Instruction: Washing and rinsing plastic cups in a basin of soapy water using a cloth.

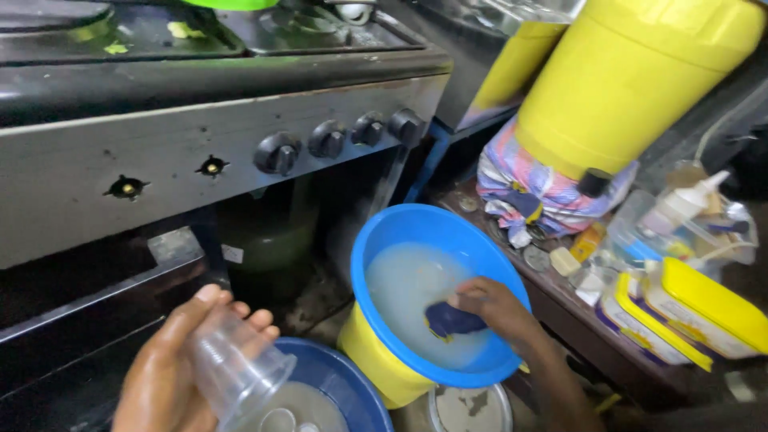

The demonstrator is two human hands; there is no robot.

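Note:
My left hand [172, 368] grips a clear plastic cup [236, 370], tilted with its mouth down over a dark blue basin [352, 400] of cloudy water. My right hand [492, 308] reaches into a bright blue bowl [400, 228] of milky soapy water and is closed on a dark blue sponge [450, 320]. The blue bowl rests on a yellow container [376, 370].
A grey gas cooker [200, 136] with black knobs fills the left and top. A large yellow jerrycan [632, 72] stands at the right on a striped cloth [528, 188]. Yellow-lidded tubs [704, 308], a squeeze bottle [688, 200] and small items crowd a low wooden shelf.

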